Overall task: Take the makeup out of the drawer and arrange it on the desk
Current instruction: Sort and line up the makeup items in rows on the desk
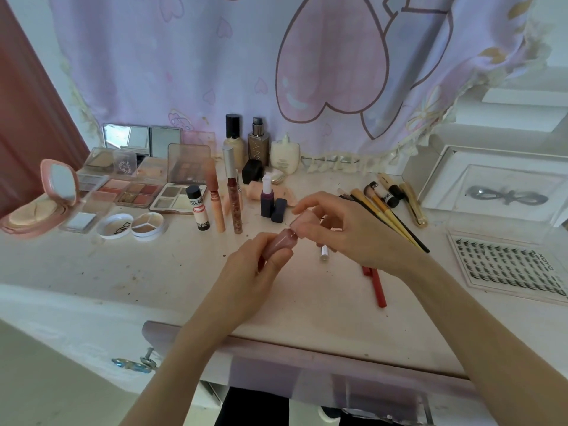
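Behind the white counter (153, 272) a lilac heart-print cloth (215, 56) is hung. Palettes (135, 192) are spread at the frame's left, brushes (387, 215) at right. At centre, a pink lip-gloss tube (281, 241) is gripped by the left hand (252, 272); its cap, apparently, is pinched by the right hand (344, 229).

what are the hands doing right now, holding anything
Left hand: closed around a pink tube.
Right hand: fingers pinched on the tube's cap.
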